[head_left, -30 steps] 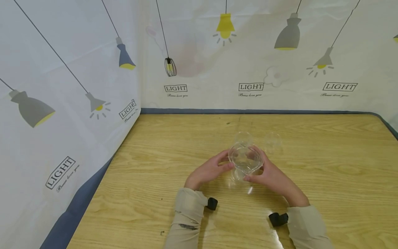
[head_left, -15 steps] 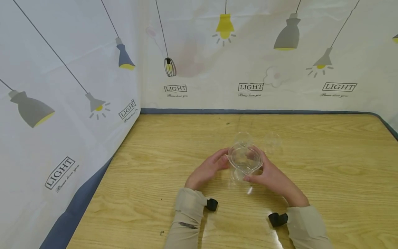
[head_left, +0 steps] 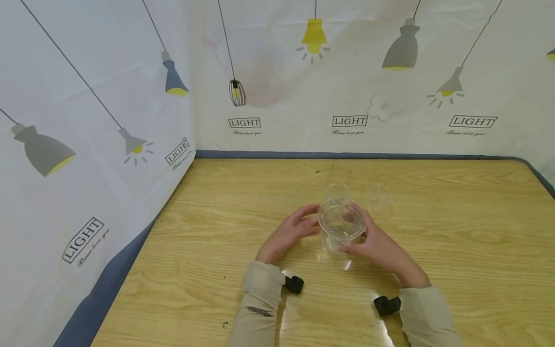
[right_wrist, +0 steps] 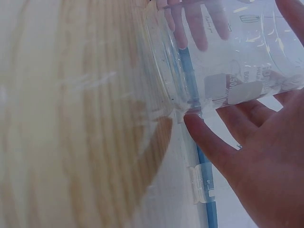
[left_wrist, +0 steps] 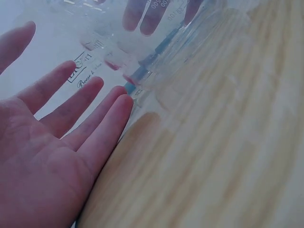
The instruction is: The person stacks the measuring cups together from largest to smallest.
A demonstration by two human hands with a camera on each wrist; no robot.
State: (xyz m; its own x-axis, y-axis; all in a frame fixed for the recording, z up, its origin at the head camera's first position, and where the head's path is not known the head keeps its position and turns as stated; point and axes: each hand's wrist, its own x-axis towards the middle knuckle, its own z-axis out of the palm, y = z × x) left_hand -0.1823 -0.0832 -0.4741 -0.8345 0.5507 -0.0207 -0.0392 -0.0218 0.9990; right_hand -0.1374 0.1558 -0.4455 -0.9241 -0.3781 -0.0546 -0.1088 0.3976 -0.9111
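A clear beaker [head_left: 342, 222] with a spout and printed measuring marks stands on the wooden table, between both hands. My right hand [head_left: 381, 248] holds its right side, thumb in front and fingers wrapped round behind; in the right wrist view that hand [right_wrist: 270, 147] curves about the marked beaker wall [right_wrist: 251, 71]. At the left side is my left hand [head_left: 290, 231], fingers extended towards the glass. The left wrist view shows this hand [left_wrist: 52, 147] with its palm facing up and fingers spread, a small gap showing before the beaker. Whether any left fingertip touches the glass is hard to tell.
Behind the beaker stand two smaller clear vessels, one nearly in line with it [head_left: 338, 190] and another further right [head_left: 380, 196]. The wooden table [head_left: 217, 207] meets printed white cloth walls [head_left: 286, 96] at the back and left. Black wrist cameras sit at both cuffs.
My left thumb has drawn back from the beaker's front left side, and the left fingers have loosened slightly away. The right hand and the beaker have stayed where they were.
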